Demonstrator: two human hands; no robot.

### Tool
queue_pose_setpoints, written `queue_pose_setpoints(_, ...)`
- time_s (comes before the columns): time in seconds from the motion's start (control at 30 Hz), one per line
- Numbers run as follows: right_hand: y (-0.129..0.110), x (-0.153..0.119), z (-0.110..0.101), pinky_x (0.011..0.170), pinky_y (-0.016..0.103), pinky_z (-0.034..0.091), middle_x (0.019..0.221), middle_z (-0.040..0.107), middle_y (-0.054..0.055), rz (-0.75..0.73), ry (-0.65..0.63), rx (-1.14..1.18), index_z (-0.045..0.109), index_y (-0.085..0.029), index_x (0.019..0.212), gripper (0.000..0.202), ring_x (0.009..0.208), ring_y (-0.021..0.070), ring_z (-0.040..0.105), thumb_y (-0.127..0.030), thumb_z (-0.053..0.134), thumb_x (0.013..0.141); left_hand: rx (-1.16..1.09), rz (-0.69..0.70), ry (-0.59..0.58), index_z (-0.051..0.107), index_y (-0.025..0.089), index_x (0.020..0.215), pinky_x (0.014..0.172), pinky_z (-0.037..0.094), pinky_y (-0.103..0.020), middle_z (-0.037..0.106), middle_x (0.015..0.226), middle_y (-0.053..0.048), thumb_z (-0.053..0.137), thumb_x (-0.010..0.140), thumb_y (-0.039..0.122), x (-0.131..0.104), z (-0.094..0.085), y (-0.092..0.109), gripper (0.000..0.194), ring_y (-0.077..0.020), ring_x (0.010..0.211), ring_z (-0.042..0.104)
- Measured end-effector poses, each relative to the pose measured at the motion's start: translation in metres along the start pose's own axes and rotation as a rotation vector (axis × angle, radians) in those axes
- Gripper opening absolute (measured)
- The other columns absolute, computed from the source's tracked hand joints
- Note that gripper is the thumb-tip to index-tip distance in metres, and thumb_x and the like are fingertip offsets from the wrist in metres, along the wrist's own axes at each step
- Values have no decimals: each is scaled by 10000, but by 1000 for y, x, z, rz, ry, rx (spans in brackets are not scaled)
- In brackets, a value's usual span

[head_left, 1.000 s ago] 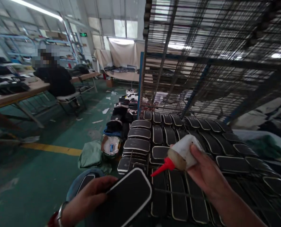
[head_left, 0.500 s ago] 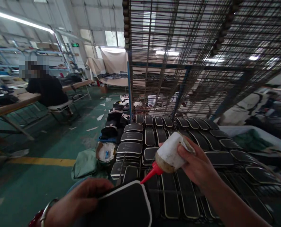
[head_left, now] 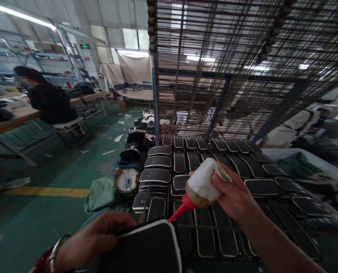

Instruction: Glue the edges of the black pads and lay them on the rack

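Left hand: the left hand (head_left: 100, 237) is reaching in from the lower left, palm down, wrist low, a metal bracelet (head_left: 53, 252) circling the wrist; its fingers are curling over and gripping the upper left edge of a black pad.
Black pad: the black pad (head_left: 148, 248), edged with a white rim, is lying at the bottom centre of the view, tilted up slightly toward the camera and held just in front of the rack.
Right hand: the right hand (head_left: 237, 201) is coming in from the lower right with the forearm slanting up and left; thumb and fingers are wrapping around a glue bottle, clenching it.
Glue bottle: the glue bottle (head_left: 204, 184) is tipping down to the left, its red nozzle (head_left: 180, 208) pointing at, and nearly touching, the pad's top right corner.
Rack: the wire rack (head_left: 242, 94) is standing behind the hands, its lower shelf carrying rows of finished pads (head_left: 183, 163) lying side by side.
Floor: a green cloth (head_left: 102, 193) and a small bucket (head_left: 126, 180) are sitting on the green floor left of the rack.
Far left: a person (head_left: 51, 102) in dark clothes is sitting at a long table (head_left: 15, 119).
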State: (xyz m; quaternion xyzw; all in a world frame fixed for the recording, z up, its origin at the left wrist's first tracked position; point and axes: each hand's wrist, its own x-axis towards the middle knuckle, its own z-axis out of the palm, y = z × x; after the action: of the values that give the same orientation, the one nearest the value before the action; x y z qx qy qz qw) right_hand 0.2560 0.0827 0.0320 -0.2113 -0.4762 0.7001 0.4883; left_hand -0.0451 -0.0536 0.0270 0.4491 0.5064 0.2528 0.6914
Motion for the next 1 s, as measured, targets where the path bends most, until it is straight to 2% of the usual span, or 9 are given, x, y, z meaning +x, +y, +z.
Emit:
queue_pose_setpoints(0.2,1,4,4,915,400,540,951,751,62,25,0,5,695,-260,1087,283,1004,278,678,-308,792,826,0,-9,2,756,278,940,697,445,-284,776,924,3,542,657,145,2,-3,0,379,-221,809,662)
queue_pose_setpoints(0.53,2,1,3,924,410,533,926,751,65,43,-11,18,687,-256,1093,288,1016,284,674,-308,787,828,-68,-8,69,757,314,968,714,459,-261,784,964,40,583,659,151,5,-19,-15,390,-199,842,664)
queue_pose_setpoints(0.7,4,-2,1,919,421,536,909,750,67,51,-9,22,690,-257,1095,300,1011,288,675,-329,791,822,-70,12,25,753,255,971,683,468,-259,783,933,13,588,667,163,5,-24,-15,359,-199,793,667)
queue_pose_setpoints(0.9,8,-8,-2,912,438,538,948,746,67,55,4,-3,690,-275,1116,277,1013,292,671,-323,757,851,-84,24,63,742,229,995,747,502,-315,781,984,-31,563,686,145,3,-28,-20,367,-248,868,688)
queue_pose_setpoints(1.0,10,-10,-2,897,453,545,938,747,71,55,26,3,696,-275,1106,280,996,304,675,-332,764,840,-112,35,77,748,237,984,741,506,-307,784,973,-29,575,684,152,4,-29,-21,356,-243,859,691)
